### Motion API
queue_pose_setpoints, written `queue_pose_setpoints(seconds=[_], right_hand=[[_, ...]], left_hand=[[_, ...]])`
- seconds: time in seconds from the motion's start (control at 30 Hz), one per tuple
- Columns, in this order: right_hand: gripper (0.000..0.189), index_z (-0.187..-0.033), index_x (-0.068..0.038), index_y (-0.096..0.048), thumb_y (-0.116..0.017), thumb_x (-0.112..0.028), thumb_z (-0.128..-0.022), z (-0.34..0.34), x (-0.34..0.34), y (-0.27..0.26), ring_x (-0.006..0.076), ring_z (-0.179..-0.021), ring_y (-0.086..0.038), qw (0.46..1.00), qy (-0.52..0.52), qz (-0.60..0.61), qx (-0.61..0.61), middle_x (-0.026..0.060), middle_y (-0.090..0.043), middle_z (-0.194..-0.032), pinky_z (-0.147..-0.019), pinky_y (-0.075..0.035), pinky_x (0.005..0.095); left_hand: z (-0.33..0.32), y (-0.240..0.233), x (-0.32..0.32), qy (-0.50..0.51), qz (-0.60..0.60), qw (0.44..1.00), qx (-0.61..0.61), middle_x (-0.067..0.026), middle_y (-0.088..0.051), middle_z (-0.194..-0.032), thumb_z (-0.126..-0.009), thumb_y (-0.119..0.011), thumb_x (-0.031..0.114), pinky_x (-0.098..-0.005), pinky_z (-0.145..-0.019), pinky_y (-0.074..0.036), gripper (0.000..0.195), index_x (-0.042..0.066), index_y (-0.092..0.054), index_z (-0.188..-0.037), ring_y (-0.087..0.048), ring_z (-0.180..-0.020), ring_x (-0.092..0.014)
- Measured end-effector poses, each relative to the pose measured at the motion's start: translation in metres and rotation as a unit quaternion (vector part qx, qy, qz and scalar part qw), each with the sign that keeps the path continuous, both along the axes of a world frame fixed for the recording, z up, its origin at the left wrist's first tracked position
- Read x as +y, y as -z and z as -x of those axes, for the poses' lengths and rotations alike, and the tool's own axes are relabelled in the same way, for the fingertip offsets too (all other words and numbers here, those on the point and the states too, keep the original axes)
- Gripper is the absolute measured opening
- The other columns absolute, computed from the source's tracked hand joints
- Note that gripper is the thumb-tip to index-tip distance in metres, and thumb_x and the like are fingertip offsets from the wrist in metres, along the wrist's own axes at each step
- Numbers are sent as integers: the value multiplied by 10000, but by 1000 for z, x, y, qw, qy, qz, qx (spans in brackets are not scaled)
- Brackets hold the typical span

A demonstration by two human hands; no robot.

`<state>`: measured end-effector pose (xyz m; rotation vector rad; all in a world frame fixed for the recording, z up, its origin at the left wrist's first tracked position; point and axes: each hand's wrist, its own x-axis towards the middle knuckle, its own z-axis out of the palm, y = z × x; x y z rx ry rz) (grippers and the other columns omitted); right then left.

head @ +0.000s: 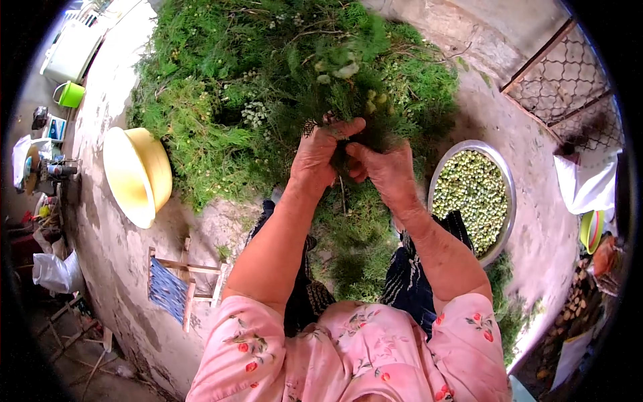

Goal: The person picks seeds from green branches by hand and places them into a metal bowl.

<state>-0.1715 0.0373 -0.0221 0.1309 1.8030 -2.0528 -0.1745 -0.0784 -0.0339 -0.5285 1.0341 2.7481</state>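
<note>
My left hand [317, 153] grips a leafy conifer branch [346, 98], which looks like arborvitae and bears pale green cones. Close beside it, my right hand [384, 168] has its fingers curled in the same foliage; what lies under the fingertips is hidden. Motion blurs the branch's upper part. Beyond both hands spreads a big heap of cut conifer branches [211, 90] with small cones among the leaves. To the right of my right forearm stands a round metal basin [510, 211] with many small green cones [469, 198] in it.
A yellow plastic basin [163, 168] rests tilted left of the heap. Nearer me is a wooden folding stool [171, 289] with a blue woven seat. Loose sprigs [361, 266] lie between my legs. A wire-mesh frame [562, 80] leans at the far right, and a green bucket [71, 94] stands far left.
</note>
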Motion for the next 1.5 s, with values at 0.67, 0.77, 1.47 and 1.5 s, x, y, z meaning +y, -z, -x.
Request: queue_pose_setpoints(seconds=[0.67,0.77,1.47,1.5], right_hand=[[305,-920,-25,-546,-680,-173,-690,43,22,-18,302,-777,-571,865,-28,-275,420,145,-576,-847,-677,-456,335],[305,-897,-15,-544,-690,-146,-663,45,26,-19,298,-768,-565,850,-83,-276,441,146,-569,-840,-675,-454,329],[160,-855,-31,-588,-627,-18,-700,54,48,-28,72,-691,-507,914,-269,-87,291,-23,-550,-723,-618,-435,218],[160,-855,-31,-588,-627,-18,-700,53,47,-31,72,-691,-507,914,-270,-87,291,-23,-550,-723,-618,-435,218]], left_hand=[[-6,5,-1,8,86,996,-31,-28,-611,-792,-710,-633,57,-262,-549,-434,184,38,-617,-892,-550,-644,-130],[-8,3,4,10,97,995,-13,-19,-597,-767,-718,-613,55,-253,-520,-410,168,40,-615,-885,-520,-606,-126],[-14,-11,1,131,108,982,-79,-27,-612,-795,-733,-638,132,-212,-487,-439,197,44,-592,-903,-559,-597,-107],[-16,-14,1,131,109,982,-79,-27,-612,-795,-733,-638,132,-212,-487,-439,197,44,-592,-903,-559,-597,-107]])
